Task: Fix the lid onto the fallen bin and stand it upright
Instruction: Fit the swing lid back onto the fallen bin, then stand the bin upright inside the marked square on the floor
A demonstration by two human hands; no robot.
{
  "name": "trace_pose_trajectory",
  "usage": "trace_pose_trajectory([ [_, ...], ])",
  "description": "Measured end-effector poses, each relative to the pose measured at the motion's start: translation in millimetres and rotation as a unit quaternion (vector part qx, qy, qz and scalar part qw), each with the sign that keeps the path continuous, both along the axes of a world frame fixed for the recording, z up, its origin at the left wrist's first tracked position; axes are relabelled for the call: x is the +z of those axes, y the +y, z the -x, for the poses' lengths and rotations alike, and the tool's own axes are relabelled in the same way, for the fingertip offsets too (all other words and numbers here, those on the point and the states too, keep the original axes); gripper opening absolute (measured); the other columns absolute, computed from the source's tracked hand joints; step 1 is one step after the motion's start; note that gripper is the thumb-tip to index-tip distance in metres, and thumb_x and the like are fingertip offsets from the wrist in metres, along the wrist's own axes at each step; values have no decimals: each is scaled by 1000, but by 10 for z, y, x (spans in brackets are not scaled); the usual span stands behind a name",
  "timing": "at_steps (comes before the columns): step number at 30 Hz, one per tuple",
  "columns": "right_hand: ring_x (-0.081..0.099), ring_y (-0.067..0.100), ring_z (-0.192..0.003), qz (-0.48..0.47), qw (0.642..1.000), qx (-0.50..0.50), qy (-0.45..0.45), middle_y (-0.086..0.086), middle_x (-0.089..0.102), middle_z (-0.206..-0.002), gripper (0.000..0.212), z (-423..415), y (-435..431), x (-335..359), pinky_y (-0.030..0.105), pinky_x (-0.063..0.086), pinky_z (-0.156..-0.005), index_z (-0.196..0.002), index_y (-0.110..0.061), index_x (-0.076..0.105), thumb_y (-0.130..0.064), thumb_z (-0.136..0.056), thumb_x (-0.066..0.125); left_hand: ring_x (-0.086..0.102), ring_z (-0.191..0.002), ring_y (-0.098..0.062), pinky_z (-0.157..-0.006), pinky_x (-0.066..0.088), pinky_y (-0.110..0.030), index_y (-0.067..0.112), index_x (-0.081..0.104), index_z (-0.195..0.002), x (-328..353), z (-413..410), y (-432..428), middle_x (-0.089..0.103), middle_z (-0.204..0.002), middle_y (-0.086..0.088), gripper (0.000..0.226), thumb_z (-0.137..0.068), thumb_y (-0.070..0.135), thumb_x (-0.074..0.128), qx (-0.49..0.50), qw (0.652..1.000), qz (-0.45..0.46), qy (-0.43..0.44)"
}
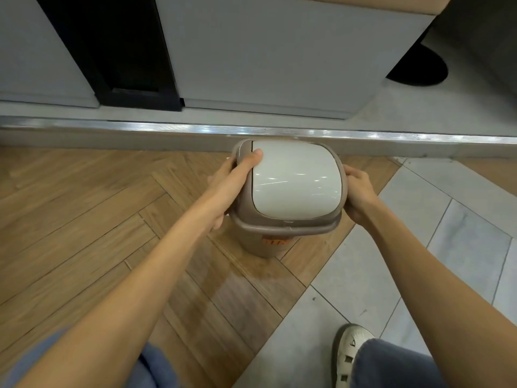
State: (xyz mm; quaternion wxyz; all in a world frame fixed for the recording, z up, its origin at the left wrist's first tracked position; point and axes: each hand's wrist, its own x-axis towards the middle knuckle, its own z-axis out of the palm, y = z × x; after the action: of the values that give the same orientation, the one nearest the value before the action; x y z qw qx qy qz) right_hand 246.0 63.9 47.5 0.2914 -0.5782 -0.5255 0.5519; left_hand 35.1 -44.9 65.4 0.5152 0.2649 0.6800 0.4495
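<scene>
Bin (265,245): small, tan plastic, standing upright on the herringbone wood floor (84,219), close to the metal threshold strip (251,130) and beside the grey tiles (419,247). Lid (291,183) seated on top: brown frame, white swing flap. An orange mark shows on the bin's near wall, unreadable.

Left hand (232,186): clasped on the lid's left edge, thumb laid over the frame's top at the flap's corner, fingers curled underneath.

Right hand (358,194): clasped on the lid's right edge; fingertips hidden behind the rim.

1 pale perforated shoe (349,357) visible bottom right, on tile.
</scene>
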Motion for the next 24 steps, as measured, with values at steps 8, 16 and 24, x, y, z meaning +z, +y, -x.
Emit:
trace_pose_trajectory([
  [8,65,18,-79,2,999,34,-30,2,72,-92,34,-7,13,40,31,52,-65,-130,-13,59,-16,-100,43,43,-131,-20,-109,35,-49,51,48,-132,-96,-34,-71,42,-147,5,102,-41,96,51,70,997,-7,13],
  [16,63,17,-109,-54,990,-112,62,-1,69,-118,43,15,-402,39,35,50,-94,-123,-21,63,-46,-94,44,36,-131,-4,-111,26,-33,38,34,-147,-292,-152,-350,38,-145,21,63,-89,64,40,186,979,-64,52],
  [24,61,9,-108,-5,977,-172,125,-6,70,-114,45,179,-618,-356,23,48,-84,-124,-26,65,-42,-101,30,67,-104,-33,-72,59,-54,30,54,-131,-572,-210,-297,68,-119,-4,56,-95,63,27,142,970,10,-195],
])
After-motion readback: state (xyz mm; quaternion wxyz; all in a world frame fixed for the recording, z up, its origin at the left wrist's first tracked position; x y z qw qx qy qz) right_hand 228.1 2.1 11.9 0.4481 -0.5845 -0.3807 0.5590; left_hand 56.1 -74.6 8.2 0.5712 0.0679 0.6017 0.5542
